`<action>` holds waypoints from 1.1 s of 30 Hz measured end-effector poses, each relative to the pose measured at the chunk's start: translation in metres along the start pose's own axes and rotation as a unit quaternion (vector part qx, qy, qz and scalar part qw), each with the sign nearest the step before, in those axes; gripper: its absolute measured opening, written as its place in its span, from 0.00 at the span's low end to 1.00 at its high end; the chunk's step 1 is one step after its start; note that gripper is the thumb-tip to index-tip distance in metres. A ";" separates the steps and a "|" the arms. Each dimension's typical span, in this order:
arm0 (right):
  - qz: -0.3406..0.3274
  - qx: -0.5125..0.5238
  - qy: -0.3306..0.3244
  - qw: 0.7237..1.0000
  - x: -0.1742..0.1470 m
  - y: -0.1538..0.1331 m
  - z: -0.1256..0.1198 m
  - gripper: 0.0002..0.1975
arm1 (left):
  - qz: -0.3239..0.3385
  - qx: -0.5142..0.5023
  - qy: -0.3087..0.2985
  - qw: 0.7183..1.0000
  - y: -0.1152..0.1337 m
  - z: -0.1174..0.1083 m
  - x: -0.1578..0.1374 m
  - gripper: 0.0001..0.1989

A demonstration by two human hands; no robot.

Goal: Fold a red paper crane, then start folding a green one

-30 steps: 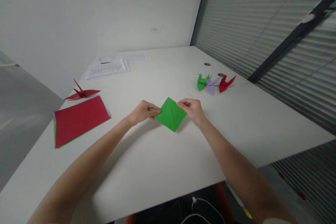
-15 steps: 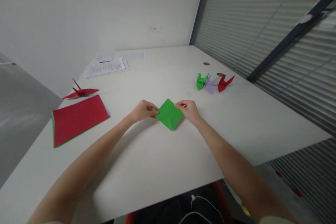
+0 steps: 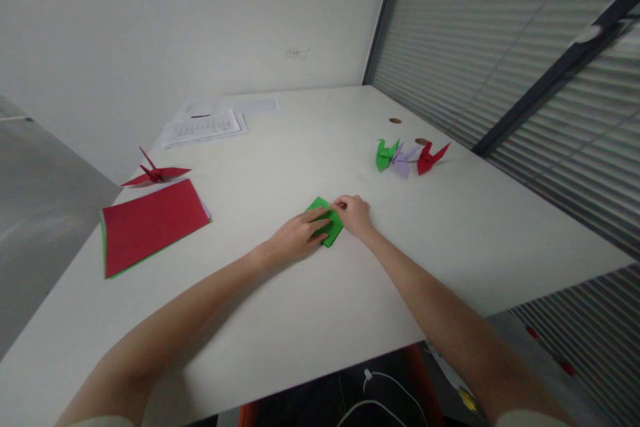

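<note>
Head view showed the green paper (image 3: 335, 228) on the table (image 3: 280, 337), tips pointing near and far, between your left hand (image 3: 297, 236), spread loosely open over its left side, and your right hand (image 3: 355, 215), finger and thumb pinching its far right edge.

green paper (image 3: 335, 231) lowered, left hand (image 3: 296, 235) now atop

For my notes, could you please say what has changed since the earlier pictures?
The left hand released the left corner of the green origami paper and moved right, now lying across it; the right hand stays at its upper right edge. The lavender crane stayed put.
</note>
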State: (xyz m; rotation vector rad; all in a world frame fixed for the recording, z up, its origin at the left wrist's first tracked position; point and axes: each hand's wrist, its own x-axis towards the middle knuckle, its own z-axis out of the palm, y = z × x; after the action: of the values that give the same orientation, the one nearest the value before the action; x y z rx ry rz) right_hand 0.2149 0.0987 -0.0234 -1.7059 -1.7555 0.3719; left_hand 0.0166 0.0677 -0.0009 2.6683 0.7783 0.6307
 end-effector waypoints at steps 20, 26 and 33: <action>0.114 0.474 -0.022 0.873 0.025 -0.050 0.013 0.24 | -0.011 0.012 0.017 1.000 0.002 0.014 -0.007 0.16; 0.087 0.437 -0.001 0.895 0.028 -0.039 0.017 0.26 | -0.022 0.022 0.009 0.999 0.006 0.012 -0.008 0.17; 0.066 0.478 -0.107 0.869 0.034 -0.057 0.034 0.27 | -0.002 0.009 0.034 0.999 0.005 0.014 -0.006 0.16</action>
State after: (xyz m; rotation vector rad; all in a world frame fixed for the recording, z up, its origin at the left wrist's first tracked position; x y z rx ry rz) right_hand 0.1516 0.1327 -0.0052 -1.0553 -1.2184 1.2859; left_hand 0.0204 0.0583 -0.0130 2.6739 0.8106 0.7211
